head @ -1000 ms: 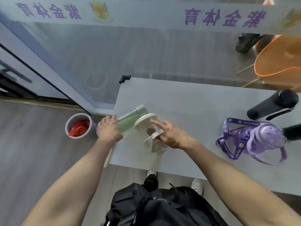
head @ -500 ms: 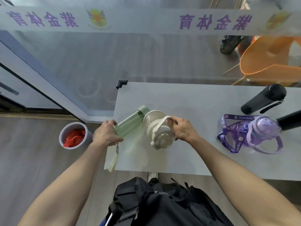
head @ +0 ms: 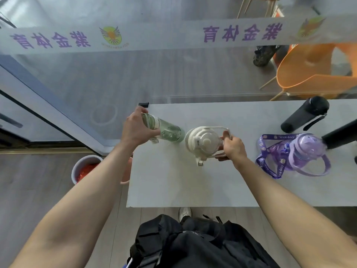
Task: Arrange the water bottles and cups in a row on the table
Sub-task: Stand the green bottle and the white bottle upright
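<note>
Standing two bottles up side by side at the 9 o'clock end of the pale grey desk [head: 173, 182] looked to be the step in hand. Left hand [head: 135, 130] was wrapped shut round the lid end of the translucent green plastic bottle [head: 166, 130], its base at or just above the desk top near the 10 o'clock corner; contact could not be told. Right hand [head: 232, 149] was pinched closed on the loop strap of the squat cream round-lidded bottle [head: 204, 142], seen from above and apparently upright, just beside the green one at its 3 o'clock.

Further toward 3 o'clock lay the purple translucent bottle with handle and printed lanyard [head: 305, 149], and at 2 o'clock a tall black cylindrical flask [head: 303, 115] with a second dark cylinder [head: 340, 136] at the frame edge; upright or tilted could not be judged for these. Probably next: settling both held bottles, letting go, then bringing the remaining three into line.

Nothing could be made out inside the green bottle; contents of the others were hidden. Off the desk at 8 o'clock stood a white bin holding something red [head: 85, 169].
</note>
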### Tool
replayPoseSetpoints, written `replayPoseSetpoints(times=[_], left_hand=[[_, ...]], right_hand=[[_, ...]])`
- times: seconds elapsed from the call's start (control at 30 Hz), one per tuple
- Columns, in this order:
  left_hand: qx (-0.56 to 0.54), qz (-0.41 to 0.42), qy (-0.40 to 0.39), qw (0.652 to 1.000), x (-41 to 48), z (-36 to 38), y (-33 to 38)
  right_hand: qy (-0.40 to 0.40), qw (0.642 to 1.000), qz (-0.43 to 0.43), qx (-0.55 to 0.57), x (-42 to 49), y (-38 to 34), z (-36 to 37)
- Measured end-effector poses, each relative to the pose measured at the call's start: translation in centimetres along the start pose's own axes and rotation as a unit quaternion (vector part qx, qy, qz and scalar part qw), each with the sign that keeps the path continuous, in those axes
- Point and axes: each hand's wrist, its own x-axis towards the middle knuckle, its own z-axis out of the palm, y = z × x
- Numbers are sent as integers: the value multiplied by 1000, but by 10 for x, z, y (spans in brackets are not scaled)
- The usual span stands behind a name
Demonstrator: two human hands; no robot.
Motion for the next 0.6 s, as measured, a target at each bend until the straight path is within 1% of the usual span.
replayPoseSetpoints(times=[0.07,0.17,0.33,0.43,0.6], left_hand=[[6,33,8,999,9,5,14],[17,69,-8,997,20,13,34],[12,100,-13,995,30,29,59],[20,120,-18,992,36,36,70],[16,142,-32,989,52,47,85]], right_hand=[[23,1000,4,18,32,23,-3],[42,998,10,48,54,37,-11],[52,992,44,105,12,5,-30],[42,984,75,155,10,1,-35],[26,979,102,173,19,3,-38]])
